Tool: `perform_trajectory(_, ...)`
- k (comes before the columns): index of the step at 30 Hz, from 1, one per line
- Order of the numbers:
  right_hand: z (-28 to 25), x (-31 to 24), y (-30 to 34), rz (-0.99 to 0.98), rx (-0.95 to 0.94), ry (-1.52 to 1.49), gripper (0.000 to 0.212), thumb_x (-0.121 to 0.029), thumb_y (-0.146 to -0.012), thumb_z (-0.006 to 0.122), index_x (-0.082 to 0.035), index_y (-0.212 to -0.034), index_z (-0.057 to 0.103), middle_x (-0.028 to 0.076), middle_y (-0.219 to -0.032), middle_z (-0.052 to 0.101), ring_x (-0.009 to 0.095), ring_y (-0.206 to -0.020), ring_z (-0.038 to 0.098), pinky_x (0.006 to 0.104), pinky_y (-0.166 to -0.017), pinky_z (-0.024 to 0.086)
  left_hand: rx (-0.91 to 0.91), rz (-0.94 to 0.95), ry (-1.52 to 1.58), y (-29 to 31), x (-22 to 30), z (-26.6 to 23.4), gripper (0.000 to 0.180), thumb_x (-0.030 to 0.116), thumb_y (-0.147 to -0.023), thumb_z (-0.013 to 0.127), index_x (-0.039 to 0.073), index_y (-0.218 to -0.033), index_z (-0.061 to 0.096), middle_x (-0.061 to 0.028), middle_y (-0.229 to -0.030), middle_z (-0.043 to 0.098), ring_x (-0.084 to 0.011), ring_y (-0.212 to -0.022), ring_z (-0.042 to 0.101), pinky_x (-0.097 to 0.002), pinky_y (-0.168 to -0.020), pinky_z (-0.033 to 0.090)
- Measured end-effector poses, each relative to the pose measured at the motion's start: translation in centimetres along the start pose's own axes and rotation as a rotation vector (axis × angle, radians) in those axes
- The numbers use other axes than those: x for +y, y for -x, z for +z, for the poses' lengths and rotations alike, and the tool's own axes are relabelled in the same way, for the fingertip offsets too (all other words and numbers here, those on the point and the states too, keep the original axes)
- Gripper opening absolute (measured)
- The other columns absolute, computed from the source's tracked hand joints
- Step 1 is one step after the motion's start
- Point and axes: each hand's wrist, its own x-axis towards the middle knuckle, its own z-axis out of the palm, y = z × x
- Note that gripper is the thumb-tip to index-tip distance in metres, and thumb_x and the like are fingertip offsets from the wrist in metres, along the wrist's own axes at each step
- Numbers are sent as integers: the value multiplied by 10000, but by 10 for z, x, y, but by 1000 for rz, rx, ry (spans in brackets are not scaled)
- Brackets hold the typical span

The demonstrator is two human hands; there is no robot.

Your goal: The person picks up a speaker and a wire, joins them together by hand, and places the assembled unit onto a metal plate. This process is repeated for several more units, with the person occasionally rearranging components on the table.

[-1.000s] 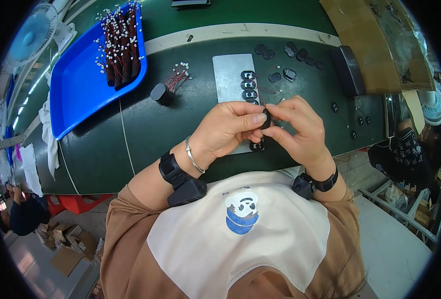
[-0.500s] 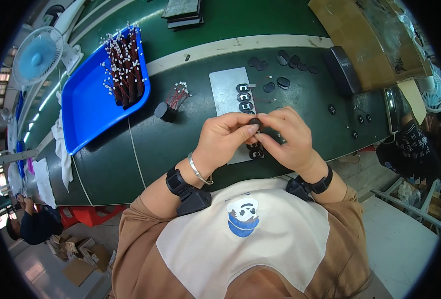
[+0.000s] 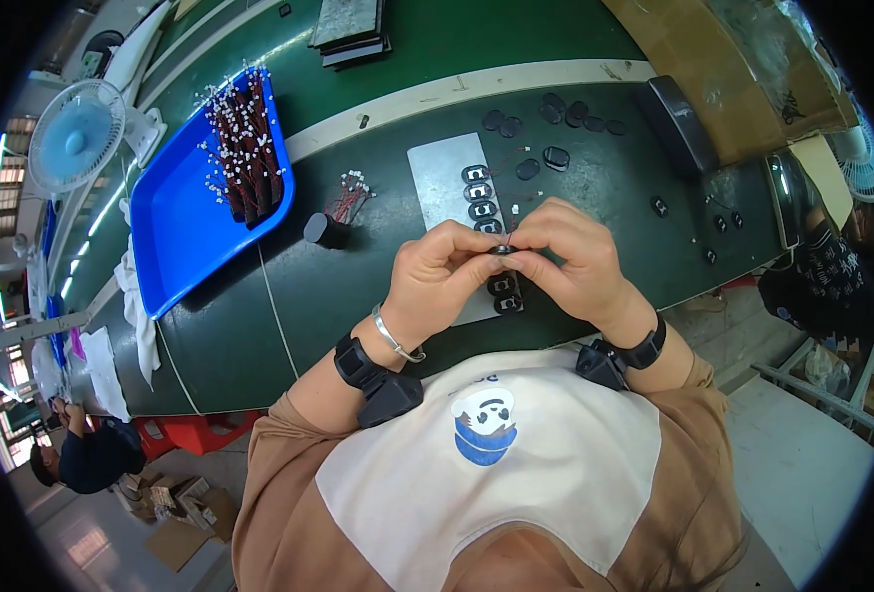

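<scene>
Between the thumb and fingertips of both hands is a small black oval piece [image 3: 503, 250], mostly covered by the fingers. My left hand [image 3: 432, 281] pinches its left side, and my right hand [image 3: 580, 266] pinches the right side. Both hands hover over a silver metal plate [image 3: 435, 178]. A row of small black oval parts with pale centres [image 3: 481, 209] lies along that plate, its middle hidden behind the hands. Left of the plate stands a black round holder [image 3: 324, 232] with a bunch of thin red wires [image 3: 346, 202] tipped by white connectors beside it.
A blue tray [image 3: 175, 252] at the left holds many bundled dark red wires [image 3: 244, 158] with white connectors. Loose black oval pieces [image 3: 555, 158] lie beyond the plate. A black case [image 3: 676, 128] and a cardboard box [image 3: 723, 69] stand at the right; stacked metal plates [image 3: 348, 30] sit farther back.
The fingertips of both hands have drawn together around the piece, which is turned more edge-on. My right hand's fingers have shifted slightly. The whole view has also shifted a little.
</scene>
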Motion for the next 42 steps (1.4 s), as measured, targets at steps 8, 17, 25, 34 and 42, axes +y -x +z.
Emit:
perform_trajectory(8, -4, 4, -7, -140, -25, -33, 89, -9, -747, 677, -14, -764, 590, 92, -715, 580, 206, -619, 535, 292, -554, 415, -96, 83, -66, -2, 3, -2, 110, -8, -833, 633, -19, -927, 576, -89, -886, 667, -129, -803, 651, -246, -717, 530)
perform_trajectory(17, 10, 1, 10, 214, 69, -339, 71, -46, -802, 659, -5, -804, 601, 71, -763, 577, 130, -645, 531, 251, -574, 419, -65, -14, 189, 0, 0, 2, 169, -3, -845, 621, -21, -988, 533, -98, -919, 640, -153, -802, 654, -259, -676, 545)
perform_trajectory(25, 11, 3, 10, 180, 60, -314, 110, -67, -797, 676, 0, -801, 589, 71, -757, 570, 116, -628, 518, 227, -566, 412, -125, -51, -48, 1, 5, -2, 96, -6, -858, 603, -13, -921, 531, -101, -891, 634, -160, -829, 648, -284, -731, 559)
perform_trajectory(34, 13, -2, 20, 220, 64, -355, 129, -70, -790, 683, 4, -772, 579, 66, -735, 568, 121, -616, 520, 235, -554, 419, -156, -152, 88, 5, 16, 2, 92, 5, -854, 608, -8, -918, 544, -78, -847, 640, -112, -738, 632, -235, -650, 532)
perform_trajectory(42, -2, 0, 16, 286, -72, -455, 88, -33, -797, 649, 15, -861, 612, 70, -847, 591, 127, -745, 552, 233, -656, 437, -27, -234, 79, 3, 52, -18, 104, 7, -856, 600, -9, -954, 569, -103, -833, 645, -115, -676, 614, -241, -593, 518)
